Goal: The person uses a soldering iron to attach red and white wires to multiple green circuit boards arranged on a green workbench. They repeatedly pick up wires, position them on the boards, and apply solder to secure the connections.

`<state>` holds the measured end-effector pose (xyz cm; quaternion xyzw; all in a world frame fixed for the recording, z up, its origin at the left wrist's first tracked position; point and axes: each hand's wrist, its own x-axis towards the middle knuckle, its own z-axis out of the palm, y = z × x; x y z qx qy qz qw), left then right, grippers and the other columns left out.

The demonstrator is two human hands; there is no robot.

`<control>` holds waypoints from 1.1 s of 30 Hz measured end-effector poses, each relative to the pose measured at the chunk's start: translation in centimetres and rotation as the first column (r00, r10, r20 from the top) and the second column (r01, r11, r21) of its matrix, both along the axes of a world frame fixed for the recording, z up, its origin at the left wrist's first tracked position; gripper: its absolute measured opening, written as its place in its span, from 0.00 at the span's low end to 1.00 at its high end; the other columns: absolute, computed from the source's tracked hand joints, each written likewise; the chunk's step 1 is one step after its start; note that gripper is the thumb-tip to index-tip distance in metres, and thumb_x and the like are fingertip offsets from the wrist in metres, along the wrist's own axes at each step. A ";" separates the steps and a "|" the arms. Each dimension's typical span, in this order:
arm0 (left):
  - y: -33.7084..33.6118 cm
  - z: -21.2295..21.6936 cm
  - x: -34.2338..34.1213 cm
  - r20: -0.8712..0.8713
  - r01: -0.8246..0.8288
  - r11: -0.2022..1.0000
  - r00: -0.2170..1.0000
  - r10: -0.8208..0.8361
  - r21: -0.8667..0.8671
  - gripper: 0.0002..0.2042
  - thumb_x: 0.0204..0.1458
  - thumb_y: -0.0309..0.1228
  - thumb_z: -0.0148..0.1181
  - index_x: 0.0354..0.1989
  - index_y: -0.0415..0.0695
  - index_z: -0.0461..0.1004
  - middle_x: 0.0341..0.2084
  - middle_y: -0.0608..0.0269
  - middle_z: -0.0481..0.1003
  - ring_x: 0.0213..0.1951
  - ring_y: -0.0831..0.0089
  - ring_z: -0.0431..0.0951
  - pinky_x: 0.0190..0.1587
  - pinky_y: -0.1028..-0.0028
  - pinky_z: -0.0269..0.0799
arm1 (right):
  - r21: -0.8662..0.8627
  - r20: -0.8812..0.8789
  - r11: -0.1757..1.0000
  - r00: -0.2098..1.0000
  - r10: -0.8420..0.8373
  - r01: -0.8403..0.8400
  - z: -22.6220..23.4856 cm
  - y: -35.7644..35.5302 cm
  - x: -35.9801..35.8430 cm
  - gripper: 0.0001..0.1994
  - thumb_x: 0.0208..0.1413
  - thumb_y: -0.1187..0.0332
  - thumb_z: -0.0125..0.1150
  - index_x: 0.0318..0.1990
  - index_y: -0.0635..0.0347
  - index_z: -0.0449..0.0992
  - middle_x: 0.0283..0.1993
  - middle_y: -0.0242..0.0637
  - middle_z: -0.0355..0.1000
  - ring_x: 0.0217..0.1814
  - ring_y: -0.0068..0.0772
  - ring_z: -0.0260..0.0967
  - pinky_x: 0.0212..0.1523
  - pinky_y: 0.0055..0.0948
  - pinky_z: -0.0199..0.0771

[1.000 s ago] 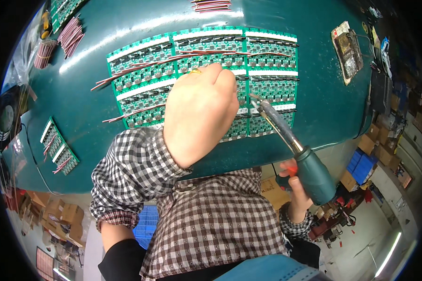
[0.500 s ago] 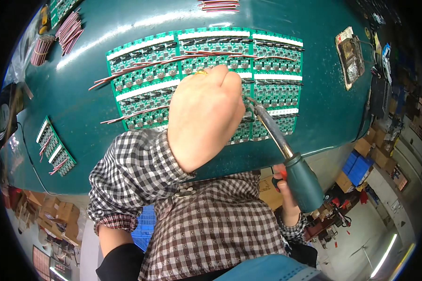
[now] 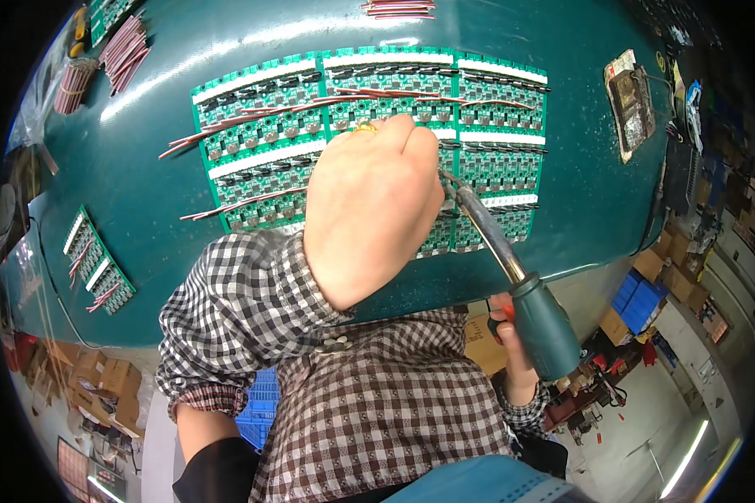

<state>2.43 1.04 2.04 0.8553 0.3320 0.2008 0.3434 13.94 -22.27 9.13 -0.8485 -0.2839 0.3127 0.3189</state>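
Observation:
My left hand (image 3: 376,214) is closed above the middle of a panel of green circuit boards (image 3: 499,172). Its fingertips and whatever they hold are hidden under the back of the hand. At the lower right, my right hand (image 3: 512,335) grips a soldering iron (image 3: 545,327) by its thick green handle; the handle hides most of this hand. The iron's metal shaft slants up and left, its tip beside my left hand, over the boards. Thin red, black and white wires (image 3: 264,113) lie across the panel, some past its left edge.
Bundles of red and white wires (image 3: 126,54) lie at the far left, another wire bundle (image 3: 398,10) at the far edge. A small circuit board (image 3: 99,261) sits left on the green table (image 3: 155,180). A stained metal soldering stand (image 3: 631,105) is at the right.

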 end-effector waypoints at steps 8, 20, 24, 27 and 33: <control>0.0 0.1 0.0 -0.002 0.004 1.000 1.000 -0.004 0.002 0.07 0.38 0.22 0.60 0.24 0.44 0.68 0.23 0.60 0.69 0.26 0.59 0.71 0.28 0.65 0.66 | 0.006 0.010 1.000 1.000 0.002 -0.002 -0.1 0.0 -0.1 0.18 0.40 0.67 0.73 0.38 0.64 0.76 0.35 0.40 0.74 0.37 0.38 0.72 0.41 0.31 0.72; -0.1 0.2 0.0 0.001 0.000 1.000 1.000 0.000 0.021 0.06 0.38 0.22 0.60 0.24 0.43 0.68 0.22 0.60 0.69 0.26 0.59 0.71 0.28 0.65 0.66 | 0.070 -0.043 0.995 0.997 -0.069 0.072 0.1 -0.3 -0.3 0.19 0.42 0.69 0.72 0.42 0.67 0.74 0.36 0.39 0.74 0.38 0.31 0.74 0.43 0.28 0.73; -0.1 0.0 0.0 0.008 0.001 1.000 1.000 -0.001 0.024 0.06 0.38 0.22 0.60 0.24 0.43 0.68 0.22 0.60 0.68 0.25 0.59 0.71 0.28 0.65 0.66 | 0.102 -0.104 0.987 0.988 -0.111 0.121 0.3 -0.1 -0.6 0.20 0.43 0.70 0.72 0.43 0.69 0.73 0.37 0.40 0.75 0.38 0.30 0.75 0.43 0.26 0.74; -0.1 -0.1 0.0 0.007 0.002 0.999 1.000 -0.002 0.032 0.07 0.38 0.22 0.60 0.25 0.43 0.68 0.22 0.60 0.68 0.25 0.59 0.71 0.28 0.65 0.65 | 0.098 -0.113 0.989 0.989 -0.099 0.110 0.3 0.3 -0.6 0.21 0.43 0.70 0.72 0.43 0.70 0.72 0.37 0.41 0.75 0.37 0.29 0.76 0.42 0.25 0.74; -0.1 -0.1 -0.1 0.005 0.009 0.999 1.000 -0.009 0.034 0.07 0.38 0.22 0.60 0.25 0.44 0.68 0.22 0.60 0.68 0.25 0.60 0.70 0.28 0.66 0.65 | 0.085 -0.083 0.996 0.996 -0.016 0.023 0.1 -0.2 -0.2 0.23 0.44 0.71 0.71 0.46 0.71 0.70 0.37 0.43 0.75 0.38 0.31 0.76 0.42 0.27 0.76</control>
